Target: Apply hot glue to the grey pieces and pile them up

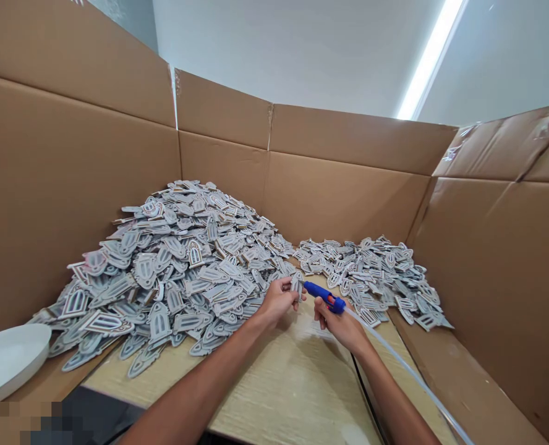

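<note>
Between the fingers of my left hand (279, 301) is a small grey arch-shaped piece (297, 283), held upright over the table. My right hand (342, 324) grips a blue glue gun (323, 295) with an orange trigger, its nozzle pointing left at the piece; I cannot tell whether it touches. A long translucent glue stick (408, 368) trails from the gun's back end toward the lower right. A black cord (365, 395) hangs below my right hand. Left of my hands rises a large heap of similar grey pieces (186, 272).
A smaller pile of such pieces (371, 272) lies at the back right. Tall cardboard walls (348, 191) enclose the pale wooden table (274, 395) at the back and sides. A white bowl (12, 358) stands at the left edge.
</note>
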`<state>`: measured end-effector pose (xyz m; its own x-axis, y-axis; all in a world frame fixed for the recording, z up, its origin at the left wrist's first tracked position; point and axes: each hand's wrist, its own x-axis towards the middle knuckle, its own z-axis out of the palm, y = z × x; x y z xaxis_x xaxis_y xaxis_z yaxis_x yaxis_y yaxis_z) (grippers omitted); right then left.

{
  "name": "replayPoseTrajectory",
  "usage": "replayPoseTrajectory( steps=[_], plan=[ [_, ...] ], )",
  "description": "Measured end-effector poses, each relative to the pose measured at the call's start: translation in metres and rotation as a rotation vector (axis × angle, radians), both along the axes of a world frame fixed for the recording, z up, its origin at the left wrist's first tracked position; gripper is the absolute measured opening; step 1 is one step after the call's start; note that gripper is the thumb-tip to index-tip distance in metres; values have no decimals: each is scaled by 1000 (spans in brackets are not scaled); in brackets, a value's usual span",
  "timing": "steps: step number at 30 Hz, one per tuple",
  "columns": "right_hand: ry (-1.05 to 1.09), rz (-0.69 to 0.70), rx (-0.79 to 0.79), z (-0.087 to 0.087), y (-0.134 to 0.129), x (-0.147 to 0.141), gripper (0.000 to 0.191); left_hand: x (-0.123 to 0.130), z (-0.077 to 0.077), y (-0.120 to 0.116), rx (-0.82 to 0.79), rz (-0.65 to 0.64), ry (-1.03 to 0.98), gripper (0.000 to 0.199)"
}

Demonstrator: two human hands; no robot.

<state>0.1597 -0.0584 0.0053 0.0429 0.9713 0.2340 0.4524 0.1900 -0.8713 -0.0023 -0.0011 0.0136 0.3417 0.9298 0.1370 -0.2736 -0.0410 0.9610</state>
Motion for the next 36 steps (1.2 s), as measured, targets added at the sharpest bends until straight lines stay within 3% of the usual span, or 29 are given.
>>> replayPoseTrajectory(
  steps=[14, 20, 24, 27, 31, 34, 36],
  plan=[
    [-13, -68, -36, -6, 1, 3, 64, -1, -10, 7, 110, 17, 112, 16],
    [-27, -43, 35, -3, -3, -5, 54, -3, -14, 4, 512, 255, 397, 20],
    [-138, -29, 153, -6, -7, -16, 38, -4, -14, 1, 638, 353, 520, 30],
    [-250, -35, 283, -13, -7, -23, 32, -4, -13, 2, 616, 323, 544, 27],
    [-355, -142, 410, -14, -4, -24, 31, -3, -16, 7, 502, 299, 462, 30],
    [-344, -232, 433, -8, -3, -14, 38, -4, -20, 11, 401, 340, 408, 32],
    [-291, -273, 381, -4, -1, -3, 44, -6, -21, 14, 377, 384, 443, 19]
  ],
)
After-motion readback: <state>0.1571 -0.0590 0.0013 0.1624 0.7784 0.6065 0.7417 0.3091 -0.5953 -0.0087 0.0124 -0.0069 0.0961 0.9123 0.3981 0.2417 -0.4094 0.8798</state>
